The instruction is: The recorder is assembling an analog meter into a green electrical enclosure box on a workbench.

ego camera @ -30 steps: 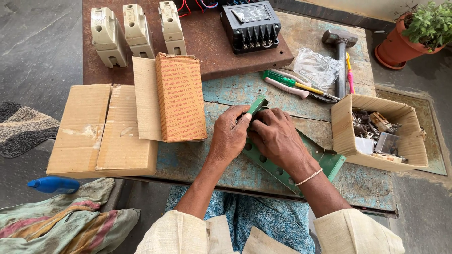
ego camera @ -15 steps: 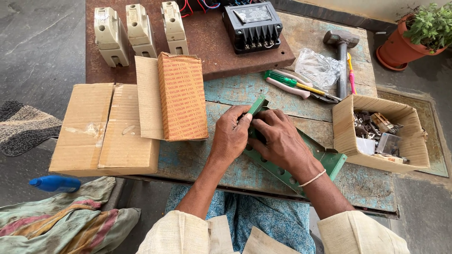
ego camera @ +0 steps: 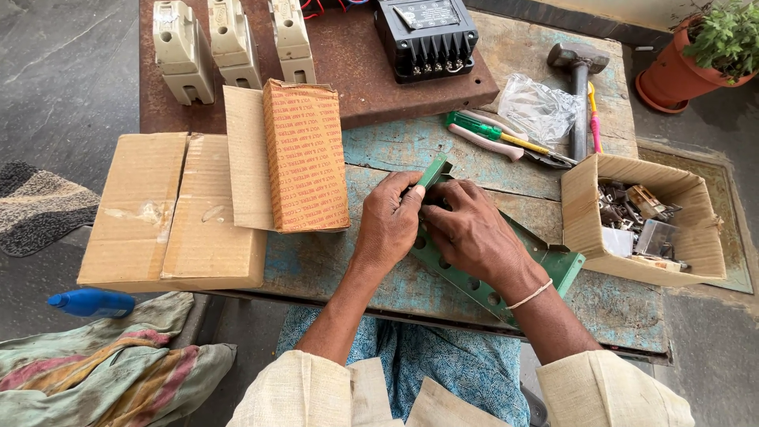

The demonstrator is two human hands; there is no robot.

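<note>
Head view: a green metal bracket [ego camera: 553, 265] is seen lying slantwise on the worn surface [ego camera: 379, 273], just right of the orange carton [ego camera: 307, 154]. The bracket's upper end is pinched by the left hand [ego camera: 389, 223], its fingers closed on the upturned tip. The right hand [ego camera: 473, 236] is pressed onto the bracket beside it, fingers curled; whether something small is held under them cannot be told. Compared with a second ago, both hands are found shifted slightly up the bracket, toward the carton, and drawn closer together, so work at the upper end is judged to be under way. An open cardboard box of small metal parts [ego camera: 644, 217] is set further right of the carton.
</note>
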